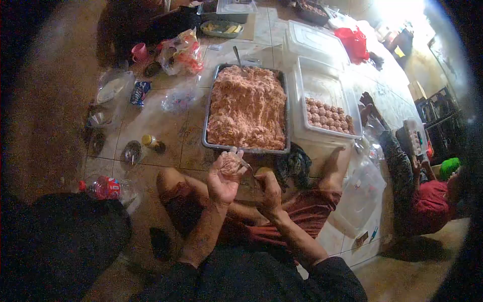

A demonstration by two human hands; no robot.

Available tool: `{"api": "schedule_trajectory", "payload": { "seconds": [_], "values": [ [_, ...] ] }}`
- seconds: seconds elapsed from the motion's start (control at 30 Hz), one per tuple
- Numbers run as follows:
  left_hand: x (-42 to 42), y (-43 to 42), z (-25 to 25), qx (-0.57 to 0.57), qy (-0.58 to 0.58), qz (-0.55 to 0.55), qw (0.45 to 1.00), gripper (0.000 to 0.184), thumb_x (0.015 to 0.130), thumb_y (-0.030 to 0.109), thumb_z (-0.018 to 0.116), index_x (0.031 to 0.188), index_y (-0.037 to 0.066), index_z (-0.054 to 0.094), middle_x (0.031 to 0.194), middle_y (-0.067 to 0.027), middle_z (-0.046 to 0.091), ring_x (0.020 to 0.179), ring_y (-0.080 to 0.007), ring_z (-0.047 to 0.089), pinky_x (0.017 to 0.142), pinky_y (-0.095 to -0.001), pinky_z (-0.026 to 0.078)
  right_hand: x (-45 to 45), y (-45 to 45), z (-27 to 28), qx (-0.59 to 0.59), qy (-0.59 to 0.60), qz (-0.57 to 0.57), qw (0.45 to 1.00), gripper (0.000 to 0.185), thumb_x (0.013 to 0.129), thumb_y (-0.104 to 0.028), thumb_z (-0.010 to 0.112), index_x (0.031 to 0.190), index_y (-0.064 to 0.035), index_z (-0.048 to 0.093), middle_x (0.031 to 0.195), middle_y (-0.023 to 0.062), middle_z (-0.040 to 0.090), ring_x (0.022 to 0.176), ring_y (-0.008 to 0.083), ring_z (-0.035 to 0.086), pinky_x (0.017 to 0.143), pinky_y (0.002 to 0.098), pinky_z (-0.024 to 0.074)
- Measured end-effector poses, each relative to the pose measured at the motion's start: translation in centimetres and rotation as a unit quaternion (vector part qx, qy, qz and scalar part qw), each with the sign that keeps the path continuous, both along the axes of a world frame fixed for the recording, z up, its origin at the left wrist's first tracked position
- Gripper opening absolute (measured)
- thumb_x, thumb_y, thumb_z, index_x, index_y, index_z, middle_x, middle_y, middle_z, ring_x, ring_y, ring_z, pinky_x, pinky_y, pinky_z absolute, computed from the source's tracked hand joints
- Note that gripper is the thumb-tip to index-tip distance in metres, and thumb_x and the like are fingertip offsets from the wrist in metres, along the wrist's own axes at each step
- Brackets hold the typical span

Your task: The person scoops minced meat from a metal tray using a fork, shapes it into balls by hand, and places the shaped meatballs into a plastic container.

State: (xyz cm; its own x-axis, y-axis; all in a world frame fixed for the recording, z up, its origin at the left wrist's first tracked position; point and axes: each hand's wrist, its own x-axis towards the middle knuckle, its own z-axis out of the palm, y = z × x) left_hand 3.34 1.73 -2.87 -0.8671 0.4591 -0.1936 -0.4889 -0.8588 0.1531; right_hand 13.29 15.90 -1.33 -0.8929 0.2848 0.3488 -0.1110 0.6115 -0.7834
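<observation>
Palm up, my left hand cups a lump of raw minced meat. My right hand is closed round the handle of a metal spoon, whose tip meets the edge of the lump; its exact shape is hard to make out. Just beyond both hands lies a deep rectangular tray heaped with minced meat mixture. A second utensil stands in the mixture at the far side. Right of the tray, a clear plastic container holds rows of round meatballs in its near half.
A clear lid or box lies behind the container. Plastic bags, a pink cup, a small yellow-capped jar and a red-labelled bottle are at left. Another person sits at right.
</observation>
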Motion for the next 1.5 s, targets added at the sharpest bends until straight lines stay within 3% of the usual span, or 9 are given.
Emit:
{"api": "schedule_trajectory", "payload": {
  "seconds": [0.4, 0.83, 0.93, 1.0, 1.1, 1.17, 1.2, 1.33, 1.5],
  "values": [
    [0.0, -0.1, 3.1, 0.042, 0.029, -0.011, 0.999, 0.068, 0.098, 0.048, 0.053, 0.144, -0.001, 0.042, 0.149, -0.0160, 0.046, 0.138, -0.0434, 0.040, 0.092, -0.0648, 0.050, 0.6, 0.0, 0.3, 0.017, -0.019, 0.004, 1.000, 0.021, 0.082, 0.006, 0.057, 0.103, -0.0004, 0.054, 0.097, 0.0208, 0.055, 0.090, 0.0398, 0.058, 0.076, 0.0436, 0.0486],
    [-0.1, -0.5, 3.4, -0.016, 0.056, -0.004, 0.998, 0.070, 0.098, 0.052, 0.050, 0.143, -0.001, 0.042, 0.155, -0.0172, 0.038, 0.136, -0.0450, 0.043, 0.095, -0.0645, 0.048, -1.4, 1.1, 1.6, 0.018, -0.023, -0.071, 0.997, 0.011, 0.088, -0.001, 0.062, 0.097, 0.0006, 0.056, 0.091, 0.0190, 0.058, 0.083, 0.0371, 0.060, 0.073, 0.0410, 0.0487],
    [-0.5, -1.2, 3.1, 0.015, 0.059, -0.013, 0.998, 0.073, 0.097, 0.052, 0.052, 0.145, -0.002, 0.041, 0.155, -0.0187, 0.038, 0.137, -0.0453, 0.041, 0.100, -0.0657, 0.043, -3.8, 2.8, 3.0, 0.027, 0.000, -0.071, 0.997, 0.011, 0.090, -0.003, 0.061, 0.098, 0.0019, 0.056, 0.088, 0.0192, 0.057, 0.081, 0.0372, 0.060, 0.071, 0.0418, 0.0489],
    [-0.9, -1.6, 2.7, 0.007, 0.019, -0.035, 0.999, 0.084, 0.094, 0.059, 0.050, 0.150, -0.002, 0.035, 0.157, -0.0161, 0.036, 0.142, -0.0390, 0.037, 0.108, -0.0749, 0.026, -6.2, 4.2, 3.6, 0.034, 0.016, -0.080, 0.996, 0.012, 0.091, -0.004, 0.060, 0.100, 0.0026, 0.056, 0.087, 0.0193, 0.056, 0.081, 0.0377, 0.060, 0.071, 0.0427, 0.0492],
    [-1.0, -1.3, 3.8, 0.024, -0.012, -0.034, 0.999, 0.084, 0.094, 0.060, 0.048, 0.150, -0.002, 0.034, 0.157, -0.0158, 0.037, 0.144, -0.0374, 0.035, 0.108, -0.0762, 0.023, -9.1, 6.2, 3.3, 0.086, 0.043, -0.098, 0.991, 0.020, 0.090, -0.003, 0.058, 0.111, -0.0012, 0.059, 0.091, 0.0195, 0.058, 0.086, 0.0393, 0.062, 0.074, 0.0461, 0.0509],
    [-1.0, -1.2, 3.8, 0.042, 0.011, -0.034, 0.998, 0.084, 0.094, 0.061, 0.047, 0.149, -0.002, 0.036, 0.157, -0.0158, 0.037, 0.144, -0.0366, 0.034, 0.109, -0.0764, 0.020, -9.2, 6.6, 4.3, 0.162, -0.126, -0.059, 0.977, 0.032, 0.090, -0.002, 0.056, 0.120, -0.0105, 0.060, 0.101, 0.0211, 0.060, 0.094, 0.0416, 0.062, 0.080, 0.0491, 0.0514],
    [-1.0, -1.2, 3.8, 0.059, 0.033, -0.033, 0.997, 0.083, 0.095, 0.061, 0.046, 0.148, -0.003, 0.037, 0.156, -0.0157, 0.038, 0.145, -0.0357, 0.033, 0.110, -0.0767, 0.017, -9.7, 7.7, 1.3, 0.193, -0.085, -0.047, 0.976, 0.041, 0.085, -0.008, 0.062, 0.124, -0.0170, 0.058, 0.118, 0.0195, 0.057, 0.094, 0.0433, 0.064, 0.076, 0.0512, 0.0565],
    [-1.3, -1.6, 4.6, 0.097, -0.008, -0.021, 0.995, 0.081, 0.095, 0.062, 0.043, 0.144, -0.003, 0.043, 0.156, -0.0158, 0.039, 0.146, -0.0369, 0.031, 0.111, -0.0765, 0.012, -7.1, 8.8, 4.5, 0.195, -0.194, -0.046, 0.961, 0.034, 0.086, -0.009, 0.062, 0.119, -0.0114, 0.059, 0.116, 0.0200, 0.059, 0.094, 0.0425, 0.064, 0.079, 0.0495, 0.0552],
    [-2.2, -1.2, 3.0, 0.081, 0.022, -0.022, 0.996, 0.072, 0.094, 0.062, 0.046, 0.125, 0.000, 0.064, 0.154, -0.0164, 0.042, 0.146, -0.0406, 0.028, 0.111, -0.0767, 0.011, -5.1, 8.6, 6.2, 0.100, -0.007, -0.063, 0.993, 0.011, 0.093, -0.009, 0.060, 0.100, -0.0003, 0.062, 0.094, 0.0202, 0.063, 0.087, 0.0374, 0.063, 0.077, 0.0427, 0.0502]
  ]
}}
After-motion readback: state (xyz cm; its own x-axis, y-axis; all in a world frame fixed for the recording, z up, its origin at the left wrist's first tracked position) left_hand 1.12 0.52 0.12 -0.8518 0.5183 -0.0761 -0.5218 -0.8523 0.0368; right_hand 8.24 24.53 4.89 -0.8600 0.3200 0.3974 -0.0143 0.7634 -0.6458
